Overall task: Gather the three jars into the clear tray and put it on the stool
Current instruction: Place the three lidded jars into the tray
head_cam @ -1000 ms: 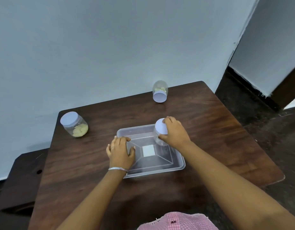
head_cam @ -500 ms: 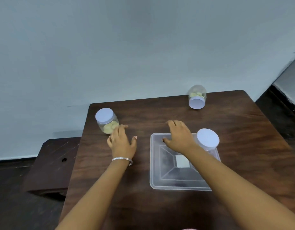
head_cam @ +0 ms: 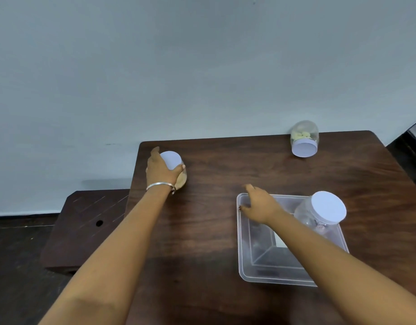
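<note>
A clear plastic tray sits on the dark wooden table. One clear jar with a white lid stands inside the tray at its far right corner. My right hand rests open on the tray's far left rim, holding nothing. My left hand is wrapped around a second white-lidded jar at the table's far left corner. A third jar lies on its side at the far right, lid facing me.
A low dark wooden stool with a small hole stands on the floor left of the table. A pale wall runs right behind the table's far edge. A dark floor and skirting show at the far right.
My left hand reached forward and closed around the far left jar. My right hand shifted slightly on the tray's rim. The view has swung left.
</note>
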Available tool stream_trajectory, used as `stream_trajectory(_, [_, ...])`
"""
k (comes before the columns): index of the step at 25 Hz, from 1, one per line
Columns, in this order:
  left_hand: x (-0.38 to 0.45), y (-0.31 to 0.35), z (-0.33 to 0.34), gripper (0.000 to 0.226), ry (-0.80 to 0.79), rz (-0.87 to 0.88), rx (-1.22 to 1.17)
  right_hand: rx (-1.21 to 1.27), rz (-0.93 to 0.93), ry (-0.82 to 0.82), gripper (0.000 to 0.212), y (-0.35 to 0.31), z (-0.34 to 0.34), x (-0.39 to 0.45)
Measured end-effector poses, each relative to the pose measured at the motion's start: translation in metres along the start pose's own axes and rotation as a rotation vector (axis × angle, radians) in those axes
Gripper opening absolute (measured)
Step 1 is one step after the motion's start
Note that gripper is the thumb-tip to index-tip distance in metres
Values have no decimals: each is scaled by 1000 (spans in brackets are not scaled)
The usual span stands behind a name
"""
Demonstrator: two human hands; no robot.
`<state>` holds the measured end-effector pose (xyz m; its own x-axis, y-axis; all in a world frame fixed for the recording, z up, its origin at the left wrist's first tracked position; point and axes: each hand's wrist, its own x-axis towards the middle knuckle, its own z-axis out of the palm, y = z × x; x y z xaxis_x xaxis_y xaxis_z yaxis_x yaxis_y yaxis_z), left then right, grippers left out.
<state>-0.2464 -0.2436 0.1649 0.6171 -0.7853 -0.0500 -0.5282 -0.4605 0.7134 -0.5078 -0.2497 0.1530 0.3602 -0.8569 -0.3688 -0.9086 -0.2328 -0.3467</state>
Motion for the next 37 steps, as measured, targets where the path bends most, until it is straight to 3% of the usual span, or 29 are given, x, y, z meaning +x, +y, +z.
stream_trajectory(6, [-44,54,2,78,17,271,-177,111,27,195,50,26,-34,-3])
stream_trajectory(11, [-115,110,49,73,-336,525,-206,136,46,347,47,68,-73,-12])
stream_trajectory(14, [-143,123,87,71,-508,577,-83,199,86,417,44,98,-88,-19])
stream_trajectory(17, [-160,130,117,70,-578,541,40,308,134,439,44,130,-97,-25])
stream_trajectory(21, [-163,140,141,71,-561,478,154,371,143,406,49,172,-103,-22])
stream_trajectory(26, [-149,165,173,57,-281,438,266,415,123,358,60,207,-119,11])
stream_trajectory(30, [-147,161,197,57,-280,336,484,398,101,295,68,211,-140,69])
stream_trajectory(37, [-148,155,204,70,-228,382,633,892,545,102,103,195,-142,150])
